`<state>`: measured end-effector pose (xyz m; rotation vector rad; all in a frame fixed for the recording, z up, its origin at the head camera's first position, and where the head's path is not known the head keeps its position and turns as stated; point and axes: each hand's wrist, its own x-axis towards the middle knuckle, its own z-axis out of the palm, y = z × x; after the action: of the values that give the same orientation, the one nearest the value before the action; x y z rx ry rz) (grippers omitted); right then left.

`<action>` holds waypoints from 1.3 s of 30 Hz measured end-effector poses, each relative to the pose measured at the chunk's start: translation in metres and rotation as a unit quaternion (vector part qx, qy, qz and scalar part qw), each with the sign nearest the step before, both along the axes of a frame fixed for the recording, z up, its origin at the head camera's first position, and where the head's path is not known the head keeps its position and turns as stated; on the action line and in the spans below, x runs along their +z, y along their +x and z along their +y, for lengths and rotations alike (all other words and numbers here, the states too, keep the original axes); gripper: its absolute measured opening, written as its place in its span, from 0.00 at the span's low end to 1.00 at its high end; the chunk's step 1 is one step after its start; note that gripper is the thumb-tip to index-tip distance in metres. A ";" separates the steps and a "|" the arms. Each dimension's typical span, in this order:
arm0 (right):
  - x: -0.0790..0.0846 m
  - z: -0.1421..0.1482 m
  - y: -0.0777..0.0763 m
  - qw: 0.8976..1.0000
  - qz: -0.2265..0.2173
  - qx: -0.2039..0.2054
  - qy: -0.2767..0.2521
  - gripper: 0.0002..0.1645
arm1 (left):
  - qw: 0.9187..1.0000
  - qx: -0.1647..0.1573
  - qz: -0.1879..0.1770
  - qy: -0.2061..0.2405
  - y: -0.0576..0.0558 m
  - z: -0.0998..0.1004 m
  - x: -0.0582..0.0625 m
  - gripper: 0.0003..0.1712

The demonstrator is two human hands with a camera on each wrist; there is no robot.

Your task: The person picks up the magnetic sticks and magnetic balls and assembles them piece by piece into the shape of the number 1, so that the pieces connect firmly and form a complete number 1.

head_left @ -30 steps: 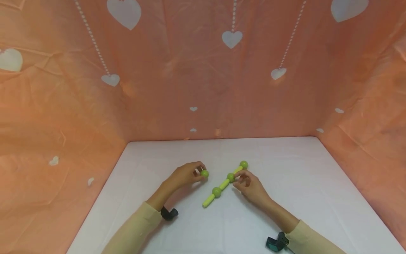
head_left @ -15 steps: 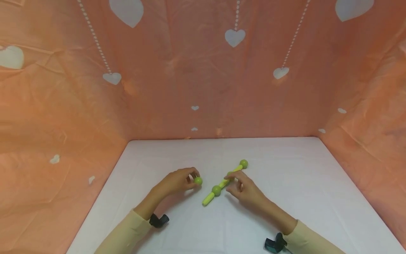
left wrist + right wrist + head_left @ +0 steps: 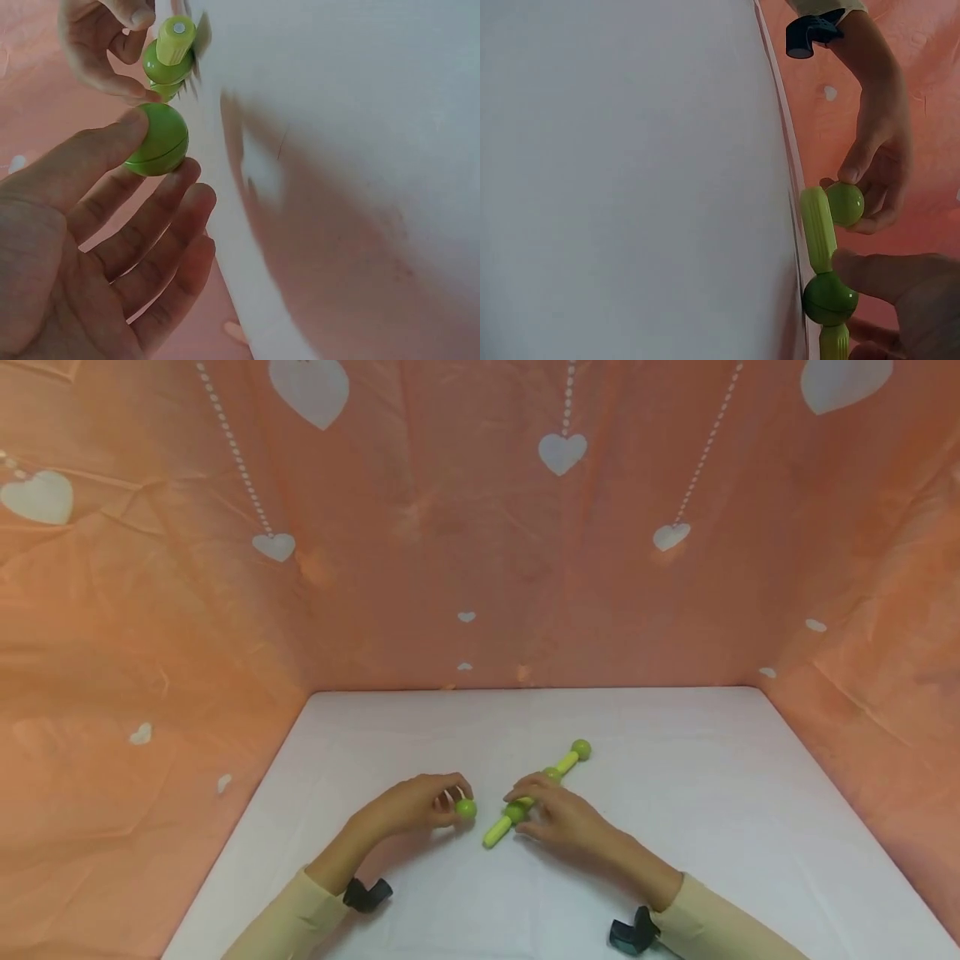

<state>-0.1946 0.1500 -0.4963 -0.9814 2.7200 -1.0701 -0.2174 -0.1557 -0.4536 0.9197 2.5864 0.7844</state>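
Observation:
My left hand [image 3: 423,802] pinches a loose green ball [image 3: 466,810] between thumb and fingertips, above the white tabletop. In the left wrist view the ball [image 3: 159,141] shows a fine seam. Just to its right lies a straight chain of green balls and ribbed yellow-green rods [image 3: 497,832], slanting up to a ball [image 3: 581,749] at its far end. The near rod [image 3: 176,37] ends in a small round silvery disc. My right hand [image 3: 566,814] curls its thumb and fingers round the chain at its nearest ball [image 3: 830,298], partly hiding that ball and the middle part.
A white tabletop [image 3: 675,760] spreads under both hands. Orange cloth [image 3: 487,543] with white hearts stands around its back and sides. Each wrist wears a dark camera [image 3: 367,895], below tan sleeves [image 3: 288,914].
My left hand has drawn nearer the body with the loose ball. My right hand has slid down from the chain's middle ball to its nearest ball; the chain lies in nearly the same place.

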 end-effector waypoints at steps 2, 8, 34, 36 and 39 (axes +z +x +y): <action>-0.001 -0.003 0.000 1.000 0.011 0.006 0.014 0.24 | 1.000 -0.010 -0.003 0.004 0.002 -0.002 0.000 0.16; 0.000 -0.010 0.000 0.998 0.049 0.010 0.038 0.21 | 0.999 -0.027 -0.022 0.010 0.008 -0.003 0.001 0.16; -0.001 -0.014 -0.001 0.999 0.024 0.007 0.041 0.10 | 0.997 -0.031 -0.070 -0.004 0.020 0.008 -0.012 0.20; -0.001 -0.014 0.000 0.999 0.024 0.006 0.038 0.10 | 0.997 -0.030 -0.072 -0.005 0.020 0.009 -0.013 0.21; -0.001 -0.014 0.001 0.999 0.025 0.005 0.039 0.10 | 0.997 -0.030 -0.069 -0.007 0.021 0.010 -0.014 0.21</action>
<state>-0.1940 0.1360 -0.4976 -1.0216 2.7707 -0.9412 -0.1968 -0.1458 -0.4679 0.9015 2.4312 0.7850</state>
